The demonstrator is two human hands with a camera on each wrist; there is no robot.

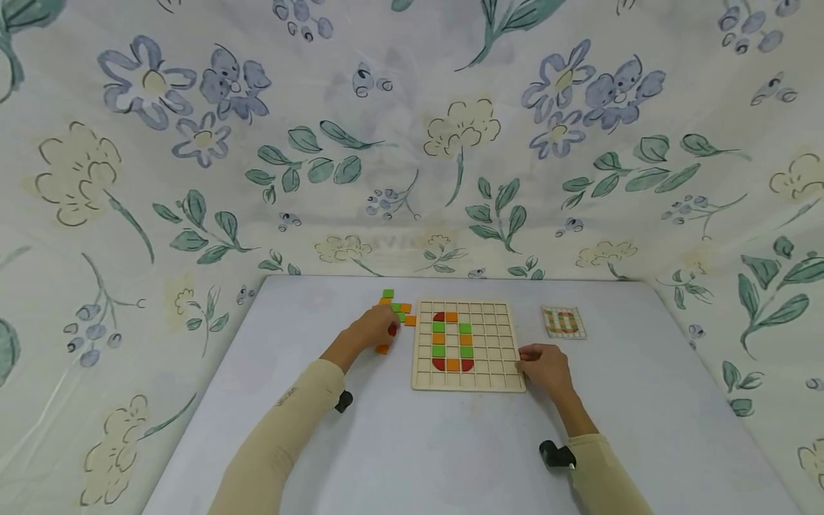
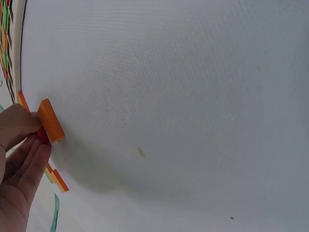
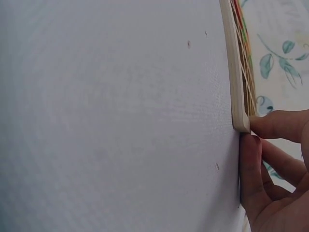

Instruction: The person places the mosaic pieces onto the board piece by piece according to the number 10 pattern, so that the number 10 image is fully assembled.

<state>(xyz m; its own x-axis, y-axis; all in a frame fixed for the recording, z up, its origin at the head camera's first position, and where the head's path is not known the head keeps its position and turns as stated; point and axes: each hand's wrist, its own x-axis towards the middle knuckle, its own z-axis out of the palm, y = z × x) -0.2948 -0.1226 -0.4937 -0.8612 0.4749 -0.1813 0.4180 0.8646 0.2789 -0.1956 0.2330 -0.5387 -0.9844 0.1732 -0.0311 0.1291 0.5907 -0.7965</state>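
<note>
My left hand [image 1: 373, 327] pinches a small red tile [image 2: 42, 135] between thumb and fingers, among loose orange and green tiles left of the board. An orange tile [image 2: 51, 121] lies right beside those fingers in the left wrist view. The square wooden grid board [image 1: 496, 350] carries red, orange and green tiles [image 1: 438, 339] set in a tall loop on its left half. At the board's near right side, my right hand [image 1: 546, 366] grips the edge. In the right wrist view, the thumb [image 3: 277, 124] touches the board's corner, with a finger [image 3: 250, 162] low against it.
A small pattern card [image 1: 563, 322] lies right of the board, showing a similar coloured loop. Loose tiles, such as a green one [image 1: 388, 293] and an orange one [image 1: 410, 321], lie close to the board's left edge. Flowered cloth [image 1: 412, 179] rises behind the white table [image 1: 412, 450].
</note>
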